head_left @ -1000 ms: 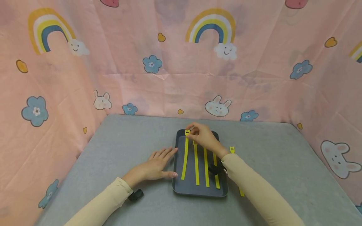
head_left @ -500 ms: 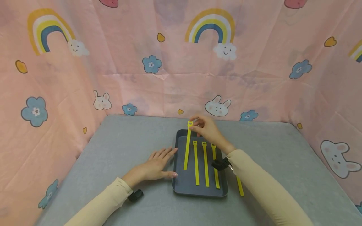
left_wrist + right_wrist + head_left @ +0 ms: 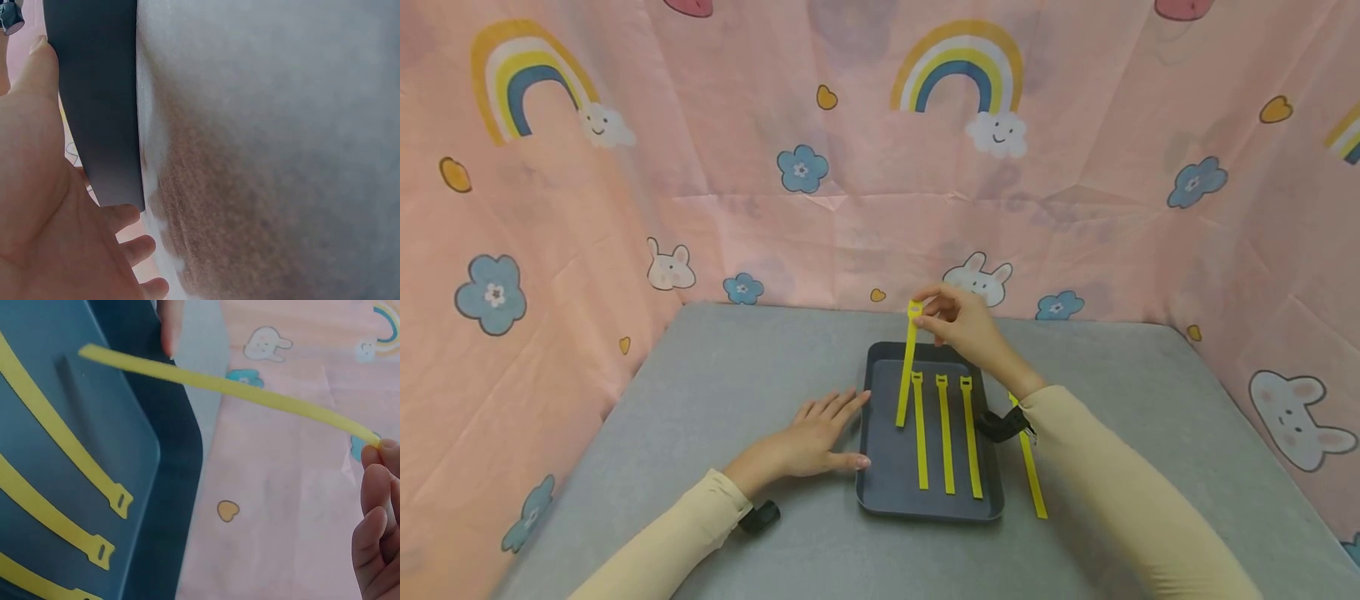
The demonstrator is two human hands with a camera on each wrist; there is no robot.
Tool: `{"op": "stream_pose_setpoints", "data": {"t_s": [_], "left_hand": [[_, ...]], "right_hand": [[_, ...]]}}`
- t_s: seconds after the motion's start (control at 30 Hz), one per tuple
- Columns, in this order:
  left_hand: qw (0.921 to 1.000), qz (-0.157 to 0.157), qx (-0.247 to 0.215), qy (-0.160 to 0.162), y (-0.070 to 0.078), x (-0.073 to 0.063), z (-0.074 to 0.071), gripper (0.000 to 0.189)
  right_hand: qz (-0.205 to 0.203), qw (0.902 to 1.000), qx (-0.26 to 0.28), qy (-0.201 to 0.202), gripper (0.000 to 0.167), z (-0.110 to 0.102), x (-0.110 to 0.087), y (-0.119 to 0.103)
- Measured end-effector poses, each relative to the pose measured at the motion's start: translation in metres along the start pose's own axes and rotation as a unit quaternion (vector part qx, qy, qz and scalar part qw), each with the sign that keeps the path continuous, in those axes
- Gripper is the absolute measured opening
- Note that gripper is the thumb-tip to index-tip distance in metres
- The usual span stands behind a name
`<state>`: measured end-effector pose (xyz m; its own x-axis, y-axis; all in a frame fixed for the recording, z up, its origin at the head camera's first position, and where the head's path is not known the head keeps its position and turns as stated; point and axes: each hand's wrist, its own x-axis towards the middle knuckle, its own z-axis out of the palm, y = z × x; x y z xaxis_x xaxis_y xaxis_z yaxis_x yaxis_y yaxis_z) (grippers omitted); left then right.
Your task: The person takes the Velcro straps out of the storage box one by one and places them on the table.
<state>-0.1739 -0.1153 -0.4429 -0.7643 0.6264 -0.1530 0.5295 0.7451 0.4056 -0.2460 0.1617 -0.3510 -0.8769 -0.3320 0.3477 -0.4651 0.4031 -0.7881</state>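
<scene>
**Yellow strap (image 3: 908, 367), single, suspended over dark tray (image 3: 887, 492)**

Right hand (image 3: 966, 327): thumb and fingertips are pinching the strap by its slotted head; its tail is hanging above the tray's left side, near the neighbouring strap.
Left hand (image 3: 812, 442): fingers spreading straight, gripping nothing, finger and thumb touching the tray's left rim.
Three straps (image 3: 946, 437): lying side by side inside.
Outer strap (image 3: 1032, 468): lying on the surface (image 3: 737, 358), right of the tray.
Step, as judged: handling one strap; placing or lifting, undeterminable. Next move is probably calling for a steady pinch, tail clear of its neighbour.
</scene>
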Motion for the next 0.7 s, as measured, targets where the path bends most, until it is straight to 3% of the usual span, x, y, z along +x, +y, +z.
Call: {"op": "stream_pose_setpoints", "data": {"t_s": [0.4,0.7], "left_hand": [[1.0000,-0.001,-0.007,-0.002,0.002,-0.001,-0.002,0.095],[1.0000,0.002,-0.006,-0.003,-0.001,-0.001,-0.001,0.097]], "right_hand": [[0.001,0.9998,-0.009,0.018,0.028,-0.028,-0.012,-0.019],[0.008,0.9988,-0.022,0.043,0.030,-0.060,-0.026,-0.018]]}}
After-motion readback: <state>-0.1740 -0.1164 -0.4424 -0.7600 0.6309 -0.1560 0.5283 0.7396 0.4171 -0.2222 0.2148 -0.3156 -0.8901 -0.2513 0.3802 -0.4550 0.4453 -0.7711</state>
